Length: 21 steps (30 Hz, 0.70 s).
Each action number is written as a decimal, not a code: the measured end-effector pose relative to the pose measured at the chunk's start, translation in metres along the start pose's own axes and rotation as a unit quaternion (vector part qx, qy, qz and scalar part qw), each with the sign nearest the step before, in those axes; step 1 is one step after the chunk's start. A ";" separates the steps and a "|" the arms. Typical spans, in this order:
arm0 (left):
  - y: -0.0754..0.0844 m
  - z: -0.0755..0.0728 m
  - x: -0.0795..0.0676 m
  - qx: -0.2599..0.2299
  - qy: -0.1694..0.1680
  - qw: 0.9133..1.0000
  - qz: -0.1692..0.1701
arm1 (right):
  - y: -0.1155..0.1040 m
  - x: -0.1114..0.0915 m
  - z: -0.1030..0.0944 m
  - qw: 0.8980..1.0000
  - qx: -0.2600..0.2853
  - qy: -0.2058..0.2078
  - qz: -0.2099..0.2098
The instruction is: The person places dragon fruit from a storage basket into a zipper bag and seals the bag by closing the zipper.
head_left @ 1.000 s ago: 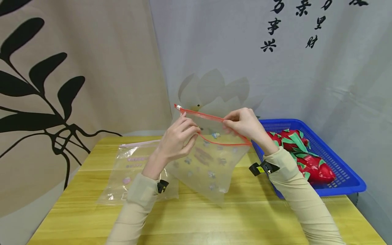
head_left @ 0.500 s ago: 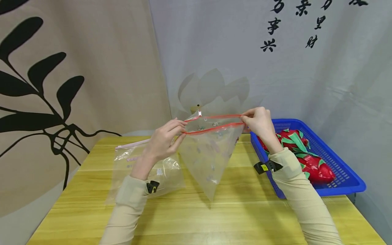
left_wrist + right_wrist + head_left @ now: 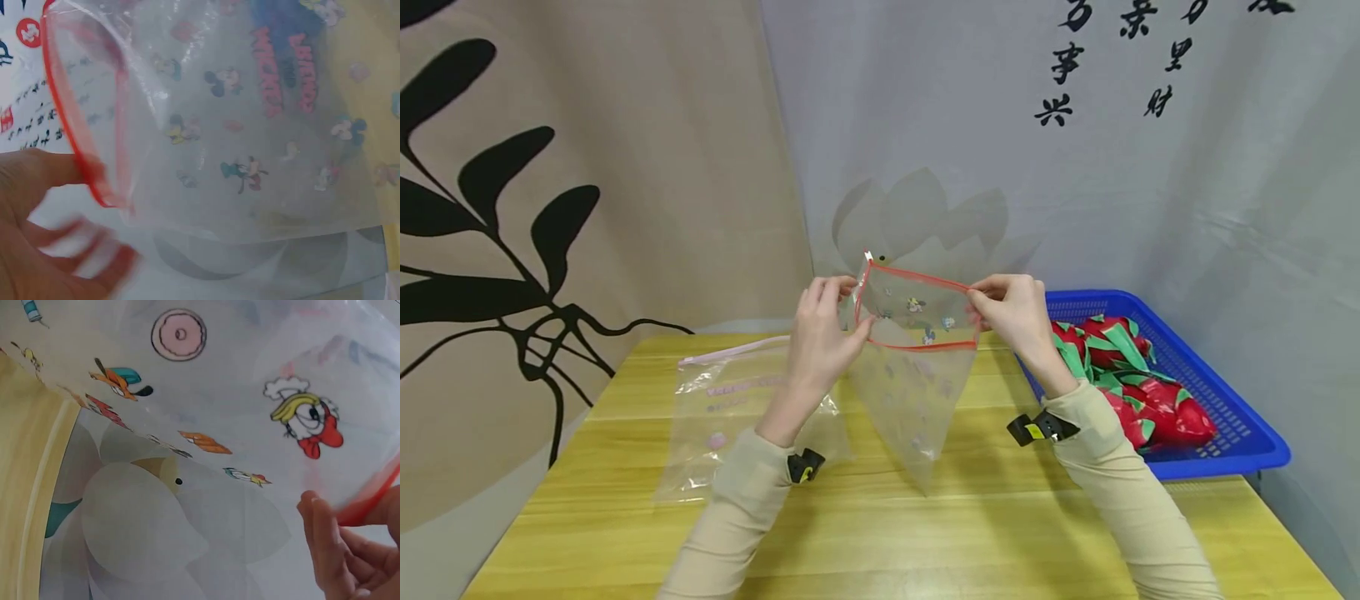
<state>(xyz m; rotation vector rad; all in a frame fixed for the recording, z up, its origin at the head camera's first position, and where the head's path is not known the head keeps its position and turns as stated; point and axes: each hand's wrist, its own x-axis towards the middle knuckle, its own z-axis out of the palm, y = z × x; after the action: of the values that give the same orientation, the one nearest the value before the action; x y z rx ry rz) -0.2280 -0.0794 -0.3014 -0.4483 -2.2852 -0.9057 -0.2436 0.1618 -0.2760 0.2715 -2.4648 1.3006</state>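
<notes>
A clear zip bag with a red-edged mouth and small cartoon prints hangs above the table, its mouth spread and one lower corner pointing down. My right hand pinches the red rim at the mouth's right end; the right wrist view shows those fingers around the red edge. At the left end, my left hand has its thumb against the near rim and its fingers spread apart behind. In the left wrist view the thumb touches the red edge, while the other fingers are blurred, away from the bag.
Flat on the table, left of the hanging bag, lies another clear zip bag with a pale purple strip. A blue basket with several red, green-leaved dragon fruit stands at right. Printed curtains hang behind the table.
The bag's mouth has spread wider and turned. My left fingers have spread from their pinch on the left rim, leaving the thumb against it. The right hand has shifted slightly left, still holding the rim.
</notes>
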 end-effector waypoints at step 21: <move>-0.004 0.008 0.006 -0.092 -0.023 0.970 -0.223 | 0.017 -0.011 0.013 0.994 0.079 0.050 -0.054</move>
<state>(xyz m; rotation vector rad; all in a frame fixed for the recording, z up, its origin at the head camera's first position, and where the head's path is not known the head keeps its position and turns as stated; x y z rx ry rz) -0.2376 -0.0762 -0.3035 -0.0252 -2.3994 -1.3444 -0.2418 0.1605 -0.3000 0.3631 -2.2356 1.4302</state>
